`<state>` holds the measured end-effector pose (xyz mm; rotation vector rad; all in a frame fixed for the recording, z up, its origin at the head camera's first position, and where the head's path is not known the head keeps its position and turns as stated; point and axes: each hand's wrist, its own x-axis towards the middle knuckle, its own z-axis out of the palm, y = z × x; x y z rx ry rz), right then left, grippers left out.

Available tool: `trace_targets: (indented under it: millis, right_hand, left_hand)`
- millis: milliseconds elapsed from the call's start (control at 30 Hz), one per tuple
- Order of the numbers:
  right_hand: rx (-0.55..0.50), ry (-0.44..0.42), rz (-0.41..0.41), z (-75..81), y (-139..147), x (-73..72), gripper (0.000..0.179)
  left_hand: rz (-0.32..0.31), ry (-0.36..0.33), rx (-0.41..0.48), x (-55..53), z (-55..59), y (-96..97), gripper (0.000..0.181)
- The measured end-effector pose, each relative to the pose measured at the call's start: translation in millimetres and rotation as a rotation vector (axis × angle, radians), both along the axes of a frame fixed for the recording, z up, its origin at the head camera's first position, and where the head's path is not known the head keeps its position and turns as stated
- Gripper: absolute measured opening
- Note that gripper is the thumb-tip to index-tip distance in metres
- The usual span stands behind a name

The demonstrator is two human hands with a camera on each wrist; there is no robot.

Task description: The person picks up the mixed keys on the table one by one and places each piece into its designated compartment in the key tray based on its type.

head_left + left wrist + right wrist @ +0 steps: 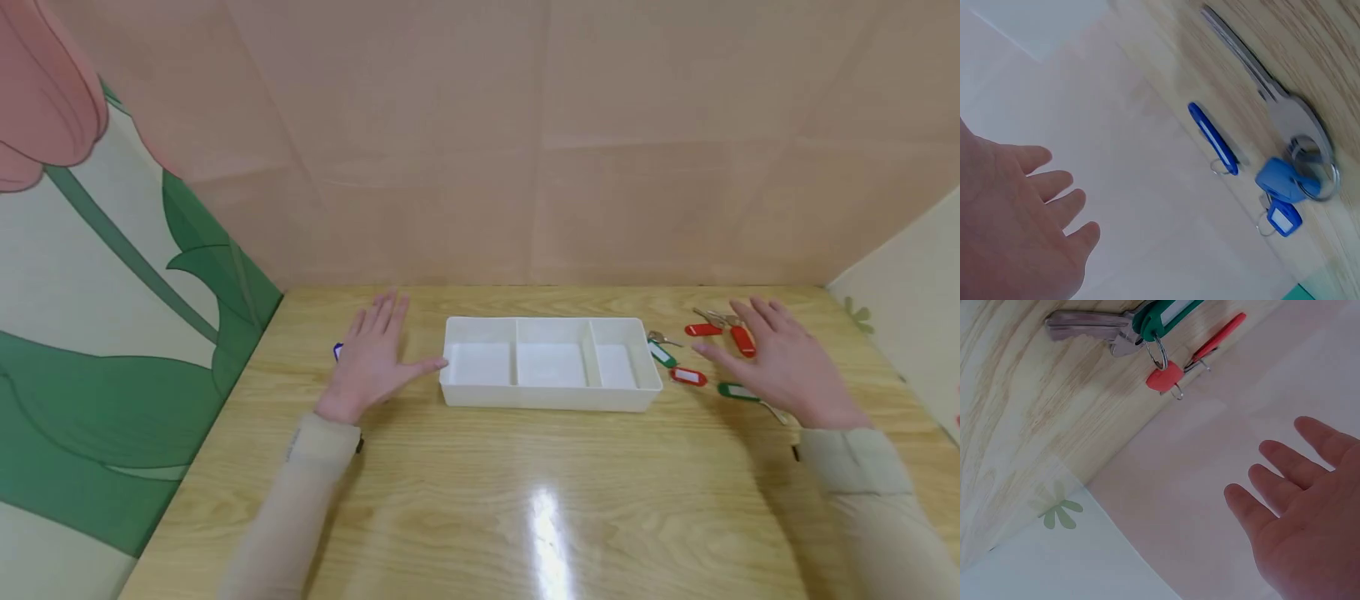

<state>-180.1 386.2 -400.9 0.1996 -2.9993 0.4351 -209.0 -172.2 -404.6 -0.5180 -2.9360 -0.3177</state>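
a: what sits in the middle of the scene?

b: a long white plastic tray with three compartments [450, 392] lies on a light wooden tabletop [525, 500], lengthwise from left to right. nothing shows inside its compartments.

a: where are the hands?

b: the left hand [372, 360] is flat just left of the tray, fingers straight and spread, thumb tip touching or almost touching the tray's left end. its grip is open and it holds nothing. the right hand [780, 360] is right of the tray, also with an open grip, fingers spread and empty. whether it rests on the wood or hangs just over it, i cannot tell.

a: and the keys?

b: a cluster of keys with red and green plastic tags [701, 354] lies between the tray's right end and the right hand, some partly under the fingers. the right wrist view shows a silver key on a green tag [1163, 315] beside a red tag [1164, 378]. by the left hand's outer side lie keys with blue plastic tags [1279, 187], only a sliver of blue showing from the head view.
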Motion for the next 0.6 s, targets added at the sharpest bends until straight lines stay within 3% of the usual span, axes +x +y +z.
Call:
trace_targets:
  millis: [600]
  right_hand:
    - [-0.014, -0.021, 0.018, -0.8, -1, 12.3, 0.082]
  left_hand:
    - [-0.058, -0.063, 0.000, 10.3, 2.0, 31.4, 0.126]
